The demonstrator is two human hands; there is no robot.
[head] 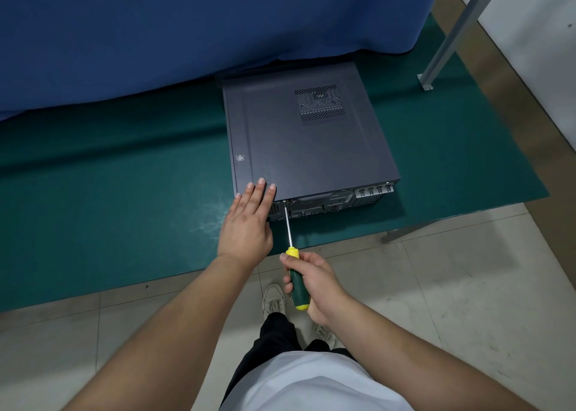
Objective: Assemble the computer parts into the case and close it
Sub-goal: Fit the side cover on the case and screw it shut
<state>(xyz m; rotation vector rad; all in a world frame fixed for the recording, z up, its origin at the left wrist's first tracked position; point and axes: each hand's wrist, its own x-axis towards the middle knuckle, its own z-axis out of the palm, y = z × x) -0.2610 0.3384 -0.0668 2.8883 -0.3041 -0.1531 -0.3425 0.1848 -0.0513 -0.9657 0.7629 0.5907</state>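
Basically, left hand (247, 223) lay flat, fingers straight and together, pressing the closed case (308, 136) on the green mat (124, 208). Right hand (314, 286) wrapped the screwdriver (293, 254), tip at a rear-edge screw; best kept square, with firm pressure.

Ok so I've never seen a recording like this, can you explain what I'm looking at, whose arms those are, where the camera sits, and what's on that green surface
This is one picture from a camera worn on a person's head, looking forward and down, so the two bare arms are the wearer's own. No robot is involved. On the green mat covering the table lies a dark grey computer case on its side, its side panel already on. The left hand rests with straight fingers on the case's near corner, steadying it. The right hand grips a green and yellow screwdriver, whose tip meets the case's rear edge, seemingly at a screw. Behind hangs a blue cloth. Below are the wearer's legs and shoes on a tiled floor.
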